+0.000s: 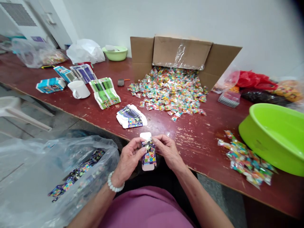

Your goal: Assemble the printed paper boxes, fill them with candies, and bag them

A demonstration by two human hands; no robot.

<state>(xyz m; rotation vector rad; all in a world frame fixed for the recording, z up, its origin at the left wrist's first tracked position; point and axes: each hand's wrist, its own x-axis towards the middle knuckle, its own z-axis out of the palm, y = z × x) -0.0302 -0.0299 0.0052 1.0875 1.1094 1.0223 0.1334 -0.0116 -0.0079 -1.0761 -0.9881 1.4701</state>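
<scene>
Between my two hands, at the table's front edge, is a small dark candy box with colourful print and white end flaps sticking out. My left hand grips its left side, thumb across the printed front. My right hand pinches its upper right edge between thumb and fingers. Just beyond lies a stack of flattened dark boxes. Farther back, a heap of wrapped candies spills from a cardboard box lying on its side.
Left on the red table are green flat boxes, a white mug and blue boxes. A green basin and loose candies are at right. Below left hangs a clear bag with dark boxes; a white stool stands beyond.
</scene>
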